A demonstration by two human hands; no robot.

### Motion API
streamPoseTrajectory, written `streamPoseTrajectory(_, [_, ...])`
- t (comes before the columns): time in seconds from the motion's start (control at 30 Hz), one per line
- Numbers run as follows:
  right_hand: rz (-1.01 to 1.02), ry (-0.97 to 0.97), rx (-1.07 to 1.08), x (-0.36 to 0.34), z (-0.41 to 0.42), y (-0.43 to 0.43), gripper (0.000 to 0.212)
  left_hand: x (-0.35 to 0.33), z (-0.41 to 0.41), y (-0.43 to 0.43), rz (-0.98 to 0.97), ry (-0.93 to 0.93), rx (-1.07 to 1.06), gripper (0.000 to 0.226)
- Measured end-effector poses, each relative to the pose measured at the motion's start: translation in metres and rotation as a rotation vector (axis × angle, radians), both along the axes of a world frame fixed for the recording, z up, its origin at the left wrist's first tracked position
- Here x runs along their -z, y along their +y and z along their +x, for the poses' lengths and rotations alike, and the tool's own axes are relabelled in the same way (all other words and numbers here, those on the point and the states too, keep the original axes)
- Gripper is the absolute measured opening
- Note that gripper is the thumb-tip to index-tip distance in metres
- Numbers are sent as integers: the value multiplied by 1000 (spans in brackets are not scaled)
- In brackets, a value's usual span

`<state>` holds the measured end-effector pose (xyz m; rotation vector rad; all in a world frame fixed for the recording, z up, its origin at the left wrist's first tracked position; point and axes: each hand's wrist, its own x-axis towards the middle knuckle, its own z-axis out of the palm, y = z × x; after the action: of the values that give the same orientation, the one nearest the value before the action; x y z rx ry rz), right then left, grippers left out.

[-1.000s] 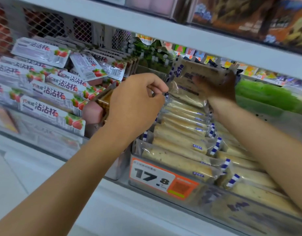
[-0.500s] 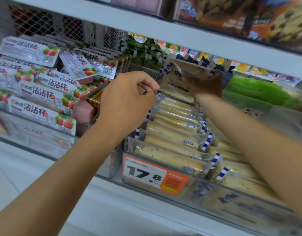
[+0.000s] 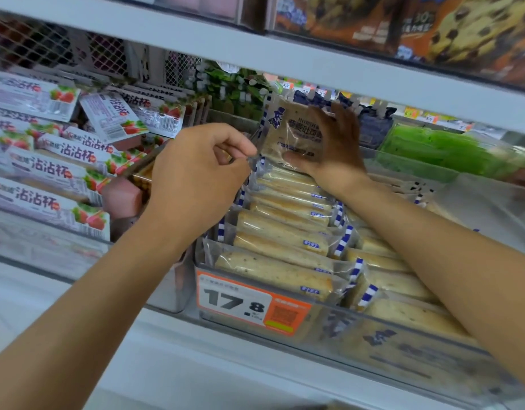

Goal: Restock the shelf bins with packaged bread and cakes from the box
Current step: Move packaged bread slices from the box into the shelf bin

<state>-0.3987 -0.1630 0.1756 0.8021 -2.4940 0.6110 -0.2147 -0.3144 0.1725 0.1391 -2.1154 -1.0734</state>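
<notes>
A clear-wrapped toast bread packet point(image 3: 293, 128) with blue print stands upright at the back of a clear shelf bin point(image 3: 403, 347). My right hand point(image 3: 335, 143) holds it from behind, fingers spread across the wrapper. My left hand point(image 3: 196, 176) pinches the packet's lower left wrapper edge between thumb and fingers. In front of the held packet, a row of the same bread packets point(image 3: 282, 241) stands on edge. A second row point(image 3: 385, 279) fills the bin's right side, partly under my right forearm. The box is out of view.
White strawberry-print snack packs point(image 3: 48, 170) fill the bin to the left. A pink pack point(image 3: 122, 196) sits between the bins. An orange 17.8 price tag point(image 3: 249, 306) is on the bin front. Green packages point(image 3: 441, 149) lie at the right. The upper shelf edge point(image 3: 284, 60) hangs close above.
The view has shifted slightly. My left hand has closed its pinch on the packet's wrapper edge, and the packet stands more upright in my right hand.
</notes>
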Motion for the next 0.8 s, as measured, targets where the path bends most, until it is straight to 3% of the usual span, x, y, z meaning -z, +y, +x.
streamPoseTrajectory(0.27, [251,128,174,-1,4,0,92,0,0,0,-25,-12,-11,29])
streamPoseTrajectory(0.53, [318,151,135,-11,28,2,92,-5,4,4,-98,-81,-76,22])
streamPoseTrajectory(0.6, [310,198,76,-12,48,13,79,-10,9,8,-153,-111,-102,17])
streamPoseTrajectory(0.73, [169,133,-108,-14,109,56,24,-9,37,36,-411,-116,-190,11])
streamPoseTrajectory(0.8, [124,150,-145,-12,146,84,12,1,62,69,-396,-158,-195,10])
